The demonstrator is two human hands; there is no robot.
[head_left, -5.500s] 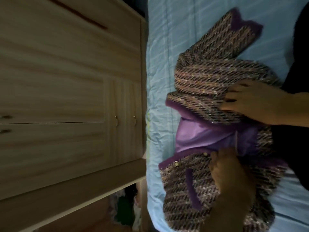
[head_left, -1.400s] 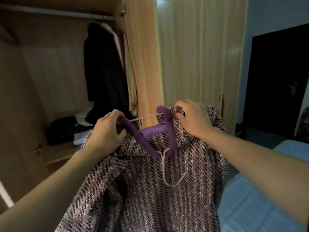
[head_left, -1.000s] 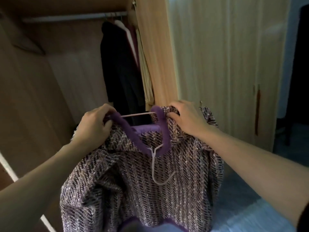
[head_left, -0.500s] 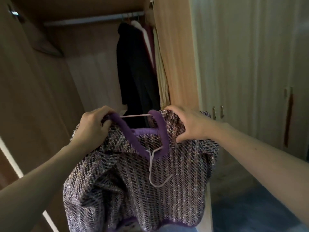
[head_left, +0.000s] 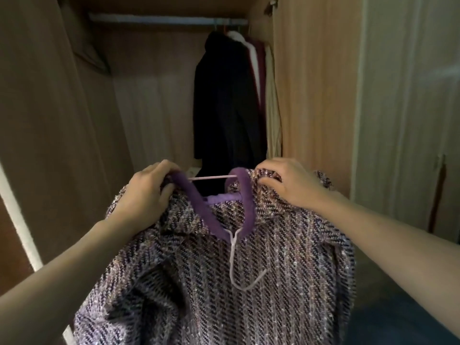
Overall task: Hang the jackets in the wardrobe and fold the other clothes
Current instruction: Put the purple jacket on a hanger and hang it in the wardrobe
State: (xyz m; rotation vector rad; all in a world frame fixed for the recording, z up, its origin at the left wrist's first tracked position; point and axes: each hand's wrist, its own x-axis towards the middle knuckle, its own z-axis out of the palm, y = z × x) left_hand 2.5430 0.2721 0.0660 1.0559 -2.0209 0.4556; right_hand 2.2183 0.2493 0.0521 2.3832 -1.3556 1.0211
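Note:
A purple tweed jacket (head_left: 249, 282) with a plain purple collar hangs in front of me on a thin pale hanger (head_left: 235, 267), whose hook dangles down over the fabric. My left hand (head_left: 143, 195) grips the jacket's left shoulder. My right hand (head_left: 286, 184) grips its right shoulder. Both hold it up before the open wardrobe, below the hanging rail (head_left: 166, 21).
A black coat (head_left: 224, 100), a dark red garment and a cream one hang at the rail's right end. The wardrobe's left door (head_left: 37, 125) stands open at my left. A wooden side panel (head_left: 313, 90) and shut pale doors (head_left: 408, 108) are to the right.
The jacket was lying on the bed 5.5 s ago; now I hold it up on a hanger. Over the last second I have turned and moved closer to the open wardrobe.

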